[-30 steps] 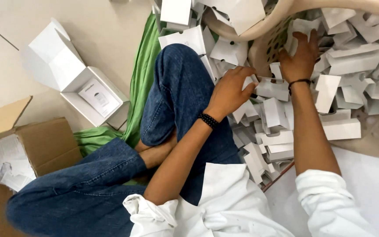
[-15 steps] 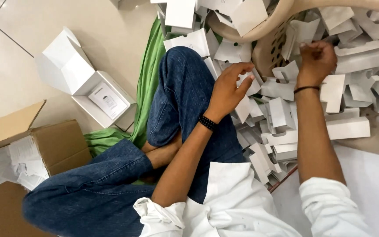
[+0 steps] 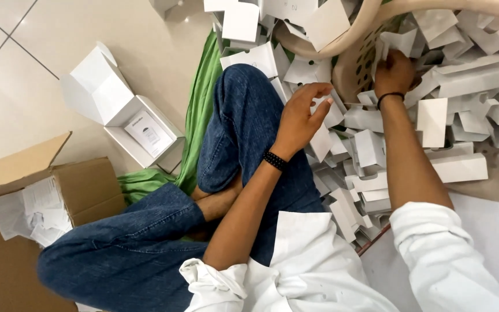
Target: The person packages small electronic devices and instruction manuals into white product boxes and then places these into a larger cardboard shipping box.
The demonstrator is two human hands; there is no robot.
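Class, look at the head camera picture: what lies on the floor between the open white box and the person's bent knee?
In the head view, a green cloth lies between the open white box and the bent knee.

Open box [image 3: 128,118] lies left of knee [image 3: 249,98], card pile [image 3: 434,115] right.

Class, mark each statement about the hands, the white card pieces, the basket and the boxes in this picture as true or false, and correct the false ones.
1. The right hand reaches among white card pieces at the basket. True.
2. The left hand grips a pair of scissors. False: it hovers over the card pieces by the knee, with no scissors in view.
3. An open white box lies on the tiled floor. True.
4. The cardboard box is sealed shut. False: a flap stands open and papers show inside.
5. A green cloth lies beside the legs. True.
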